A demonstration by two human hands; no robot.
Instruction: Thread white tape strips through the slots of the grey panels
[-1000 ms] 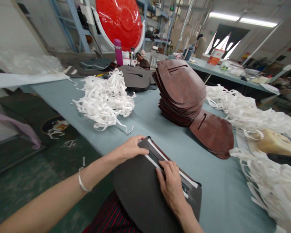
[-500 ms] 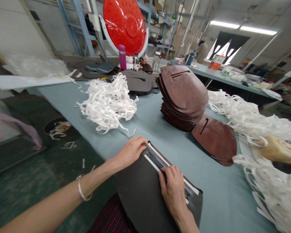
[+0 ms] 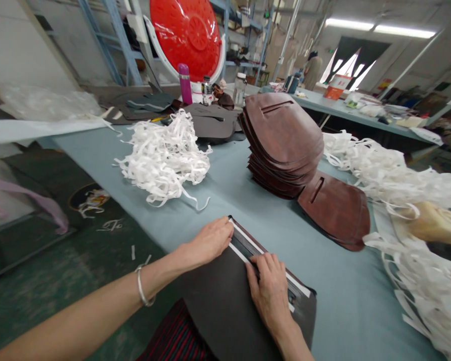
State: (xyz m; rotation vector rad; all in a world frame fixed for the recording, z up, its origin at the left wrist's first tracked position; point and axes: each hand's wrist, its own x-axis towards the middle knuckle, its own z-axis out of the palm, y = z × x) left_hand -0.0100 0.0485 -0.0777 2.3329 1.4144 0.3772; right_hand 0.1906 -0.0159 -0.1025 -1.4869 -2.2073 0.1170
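Note:
A dark leather panel [image 3: 221,301] lies tilted across the near table edge and my lap, its grey underside up. Along its far edge runs a zipper [image 3: 248,245] between white tape strips [image 3: 298,286]; brown shows at the rim. My left hand [image 3: 215,239] is closed on the panel's far left corner, fingers bent over the zipper's end. Farther right, my right hand [image 3: 269,288] presses on the zipper's middle, fingers together and curled, thumb on the near tape. The palm hides part of the zipper. A small metal piece [image 3: 291,299] shows right of this hand.
Brown leather pieces [image 3: 285,130] with slots are stacked ahead, more [image 3: 334,210] beside them. A white ribbon heap [image 3: 165,155] lies left; further ribbons [image 3: 428,286] and a yellowish roll [image 3: 432,223] lie right. Behind stand a purple bottle [image 3: 184,84] and a red round fan-like object [image 3: 190,37].
My left hand has slid slightly right along the panel's far edge, covering the zipper end that showed before. My right hand stays nearly in place. The view has shifted a little.

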